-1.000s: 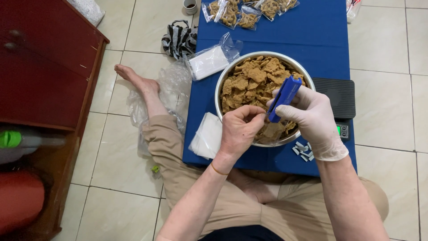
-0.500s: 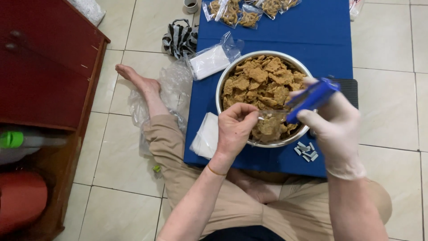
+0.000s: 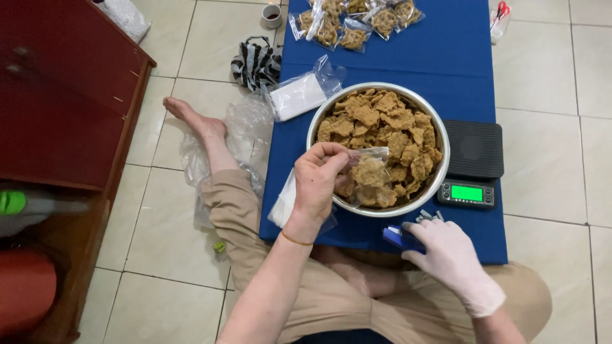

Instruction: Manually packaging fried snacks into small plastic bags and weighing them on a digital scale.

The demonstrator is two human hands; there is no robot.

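My left hand (image 3: 317,180), bare, pinches the top of a small clear plastic bag (image 3: 371,181) filled with brown chips and holds it over a large metal bowl (image 3: 440,134) of the same chips. My right hand (image 3: 446,255), in a white glove, rests at the near edge of the low blue table (image 3: 459,57) with its fingers on a blue tool (image 3: 399,237). A black digital scale (image 3: 473,162) with a lit green display sits right of the bowl.
A stack of empty clear bags (image 3: 299,95) lies left of the bowl. Filled chip bags (image 3: 354,19) lie at the table's far end. A striped cloth (image 3: 255,60) and loose plastic (image 3: 245,137) lie on the tiled floor. A red cabinet (image 3: 64,95) stands on the left.
My right hand has come down from above the bowl to the table's near edge with the blue tool. My left hand now holds the filled bag alone.
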